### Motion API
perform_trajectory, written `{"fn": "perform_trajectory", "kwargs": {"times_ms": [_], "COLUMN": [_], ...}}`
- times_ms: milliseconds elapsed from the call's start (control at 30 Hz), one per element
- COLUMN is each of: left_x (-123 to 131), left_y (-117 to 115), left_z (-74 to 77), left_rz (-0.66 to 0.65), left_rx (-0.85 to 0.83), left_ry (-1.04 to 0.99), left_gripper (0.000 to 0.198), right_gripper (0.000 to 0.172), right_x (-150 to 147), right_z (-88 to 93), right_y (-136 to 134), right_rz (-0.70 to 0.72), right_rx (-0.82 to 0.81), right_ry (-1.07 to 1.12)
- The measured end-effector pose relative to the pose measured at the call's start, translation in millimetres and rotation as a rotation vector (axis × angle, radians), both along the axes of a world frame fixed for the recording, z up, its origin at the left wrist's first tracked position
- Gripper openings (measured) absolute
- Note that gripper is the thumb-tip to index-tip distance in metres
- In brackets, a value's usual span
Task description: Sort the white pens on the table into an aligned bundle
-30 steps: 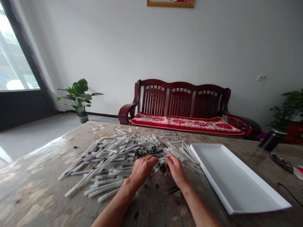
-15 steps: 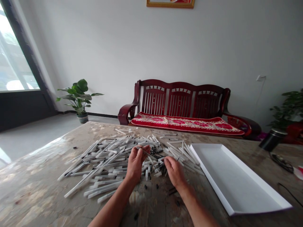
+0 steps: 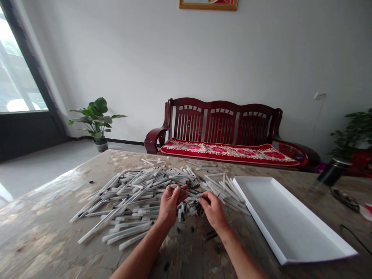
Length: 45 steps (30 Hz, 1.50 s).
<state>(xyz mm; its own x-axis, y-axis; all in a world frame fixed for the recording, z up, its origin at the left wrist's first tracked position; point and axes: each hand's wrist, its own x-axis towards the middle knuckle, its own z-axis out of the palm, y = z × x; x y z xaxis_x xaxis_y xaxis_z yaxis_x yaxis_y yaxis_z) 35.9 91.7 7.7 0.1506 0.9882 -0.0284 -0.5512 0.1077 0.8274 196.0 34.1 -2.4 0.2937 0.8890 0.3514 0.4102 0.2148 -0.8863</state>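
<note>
Between my two hands stretches a slim clear pen (image 3: 189,191), slanting down to the right. My left hand (image 3: 170,203) is closed around its left end, thumb on top. The fingers of my right hand (image 3: 214,211) are pinched at the pen's right end; whether they also hold a small part is too fine to tell. A thin dark tip shows just above the right knuckles. Beneath and beyond the hands lies a loose heap of white and clear pens (image 3: 133,193) with black ends. Small black caps (image 3: 178,230) are scattered on the table near my wrists.
On the stone-patterned table (image 3: 43,217), a shallow white box lid (image 3: 267,228) sits to the right of the pens. Further right are a black cup (image 3: 334,171) and dark cables (image 3: 345,199). A red wooden bench (image 3: 222,124) and potted plant (image 3: 100,116) stand behind.
My hands have come closer together. The left hand has shifted slightly right and down, and the pen's right end now meets my right fingertips.
</note>
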Motion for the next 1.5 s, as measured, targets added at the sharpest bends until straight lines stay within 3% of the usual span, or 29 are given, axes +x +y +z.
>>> {"fn": "perform_trajectory", "kwargs": {"times_ms": [100,300,467,567,700,833,933,1100,1267,1500], "left_x": [-0.7,0.9,1.7,1.9,3.3,3.6,3.4,4.4,4.3,4.9], "left_y": [1.8,1.6,0.9,0.5,-0.4,-1.1,-1.2,-0.6,-0.3,-1.5], "left_z": [-2.9,-4.7,-4.7,-4.1,-4.0,-3.6,-3.5,-5.0,-4.7,-5.5], "left_rz": [0.014,0.0,0.016,0.022,0.016,0.021,0.034,0.037,0.051,0.051], "left_rx": [-0.011,-0.015,-0.013,-0.012,-0.012,-0.02,-0.023,-0.029,-0.031,-0.026], "left_ry": [-0.003,-0.016,-0.022,-0.029,-0.023,-0.009,-0.011,-0.018,-0.013,0.006], "left_gripper": [0.048,0.047,0.048,0.048,0.05,0.05,0.049,0.051,0.051,0.049], "right_gripper": [0.023,0.041,0.024,0.026,0.04,0.026,0.026,0.04,0.027,0.04], "right_x": [0.1,5.7,2.2,1.5,4.1,2.5,0.9,2.6,1.5,3.7], "right_z": [1.2,-3.7,-0.7,0.3,-3.6,-1.8,0.6,-2.8,0.2,-4.3], "right_y": [-2.0,-0.6,0.5,-0.3,0.5,1.2,0.4,0.6,1.2,1.2], "right_rz": [-0.016,-0.014,-0.016,-0.037,-0.005,-0.022,-0.045,-0.01,-0.008,0.016], "right_rx": [0.031,-0.089,0.0,0.019,-0.103,-0.022,0.032,-0.113,-0.026,-0.153], "right_ry": [0.026,-0.034,0.005,0.035,0.009,0.028,0.064,0.057,0.076,0.056]}}
